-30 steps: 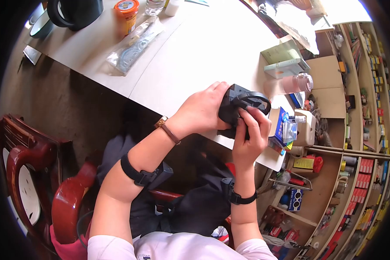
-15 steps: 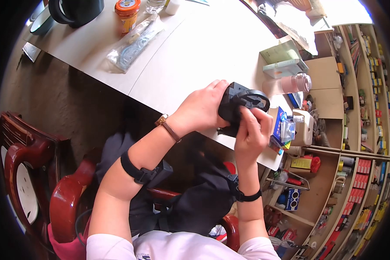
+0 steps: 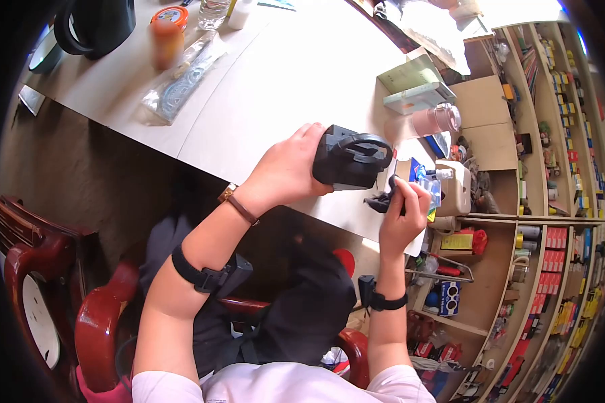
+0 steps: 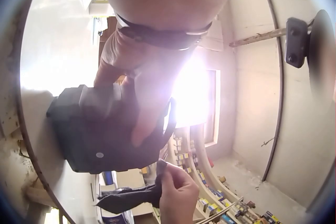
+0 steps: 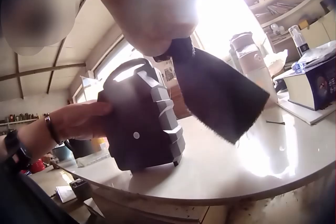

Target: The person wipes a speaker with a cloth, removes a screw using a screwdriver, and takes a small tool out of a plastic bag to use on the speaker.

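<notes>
In the head view, a black hard box (image 3: 353,164) with a loop carry handle is held at the table's near edge. My left hand (image 3: 282,168) grips its left side, thumb on the near face and fingers over the far one. Just right of the box, my right hand (image 3: 405,218) pinches a small black cloth (image 3: 380,201) between thumb and fingertips. The cloth (image 5: 220,92) hangs apart from the box (image 5: 139,124) in the right wrist view, its edge fuzzy. A small pale dot marks the box's flat face (image 4: 100,134) in the left wrist view.
On the white table (image 3: 269,101) lie a plastic-wrapped packet (image 3: 181,84), an orange-lidded jar (image 3: 168,40) and a black jug (image 3: 101,27). A pink bottle (image 3: 437,119), green books (image 3: 413,84) and a blue box stand at the right end. Stocked shelves (image 3: 565,201) rise beyond.
My right hand has drawn back from the box's handle side, and the black cloth now shows in its fingers. My left hand keeps its grip. The head view has shifted slightly.
</notes>
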A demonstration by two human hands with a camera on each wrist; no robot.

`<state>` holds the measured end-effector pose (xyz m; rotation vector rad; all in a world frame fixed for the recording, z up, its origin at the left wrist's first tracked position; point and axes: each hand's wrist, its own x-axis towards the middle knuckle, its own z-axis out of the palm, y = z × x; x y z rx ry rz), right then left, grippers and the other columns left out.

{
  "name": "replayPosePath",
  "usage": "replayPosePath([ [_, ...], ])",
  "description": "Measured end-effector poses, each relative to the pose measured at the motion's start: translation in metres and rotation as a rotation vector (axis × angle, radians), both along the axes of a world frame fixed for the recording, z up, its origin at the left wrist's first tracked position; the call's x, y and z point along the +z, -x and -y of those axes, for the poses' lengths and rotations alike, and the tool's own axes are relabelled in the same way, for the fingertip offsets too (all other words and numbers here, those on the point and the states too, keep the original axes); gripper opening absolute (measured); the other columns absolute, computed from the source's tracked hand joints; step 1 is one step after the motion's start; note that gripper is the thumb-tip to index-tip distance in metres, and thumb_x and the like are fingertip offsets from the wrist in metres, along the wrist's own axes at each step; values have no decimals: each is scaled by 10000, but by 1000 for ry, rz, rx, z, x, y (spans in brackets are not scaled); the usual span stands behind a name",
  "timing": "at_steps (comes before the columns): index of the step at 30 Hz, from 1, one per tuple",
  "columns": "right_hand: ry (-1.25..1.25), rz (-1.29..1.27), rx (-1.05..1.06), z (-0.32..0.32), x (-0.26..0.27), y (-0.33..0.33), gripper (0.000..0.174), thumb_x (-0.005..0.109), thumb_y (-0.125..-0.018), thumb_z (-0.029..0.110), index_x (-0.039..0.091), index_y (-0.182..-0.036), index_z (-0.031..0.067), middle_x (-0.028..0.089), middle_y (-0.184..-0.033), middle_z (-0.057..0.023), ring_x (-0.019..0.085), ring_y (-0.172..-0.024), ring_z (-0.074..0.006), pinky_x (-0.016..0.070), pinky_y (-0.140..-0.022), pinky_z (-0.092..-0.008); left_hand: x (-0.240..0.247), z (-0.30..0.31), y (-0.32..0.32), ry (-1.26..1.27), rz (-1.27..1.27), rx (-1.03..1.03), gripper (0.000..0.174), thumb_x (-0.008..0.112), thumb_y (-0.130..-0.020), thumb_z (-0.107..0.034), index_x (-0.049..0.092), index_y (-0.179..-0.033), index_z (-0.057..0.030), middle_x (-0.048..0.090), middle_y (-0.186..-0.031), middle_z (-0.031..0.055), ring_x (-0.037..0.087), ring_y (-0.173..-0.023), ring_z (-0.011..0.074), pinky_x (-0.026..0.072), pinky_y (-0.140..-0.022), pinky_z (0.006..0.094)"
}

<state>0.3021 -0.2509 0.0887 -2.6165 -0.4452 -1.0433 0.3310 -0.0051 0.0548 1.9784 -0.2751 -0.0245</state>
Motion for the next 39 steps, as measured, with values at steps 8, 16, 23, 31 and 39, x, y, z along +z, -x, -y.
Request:
replayPosePath([
  [8, 74, 21, 139, -26, -7, -16, 245, 668, -836, -97, 742, -1036, 24, 609, -936, -115, 597, -858, -271, 487, -759, -358, 1, 0, -3, 9, -6, 9, 867, 877, -650, -245, 462, -1362, 23, 572, -1299, 213, 608, -1156, 401, 520, -973, 439],
  [16, 62, -8, 74, -41, -2, -11, 265, 695, -813, -76, 749, -1043, 45, 608, -930, -107, 594, -882, -277, 489, -787, -376, 0, 6, -2, -5, 22, 53, 868, 874, -652, -238, 456, -1368, 18, 571, -1307, 213, 615, -1146, 402, 525, -963, 444],
  [23, 92, -30, 45, -27, 1, -17, 215, 670, -849, -64, 741, -1031, 26, 616, -932, -115, 600, -887, -284, 484, -797, -376, -2, 8, -1, -8, 34, 73, 877, 878, -649, -251, 455, -1367, 23, 563, -1317, 211, 617, -1143, 397, 529, -956, 442],
  [31, 46, -31, 114, -45, 0, -16, 237, 669, -846, -69, 746, -1041, 42, 605, -929, -108, 604, -891, -276, 496, -790, -371, -2, 7, -1, 7, 14, 62, 871, 886, -641, -243, 463, -1355, 21, 571, -1297, 200, 615, -1143, 393, 532, -949, 439],
  [39, -210, -20, -76, -50, 0, -4, 193, 663, -898, -44, 751, -1054, 26, 677, -925, -124, 658, -853, -262, 520, -780, -343, -1, 10, 0, -8, 7, 83, 879, 889, -633, -231, 458, -1359, 15, 572, -1281, 196, 618, -1129, 391, 536, -943, 446],
])
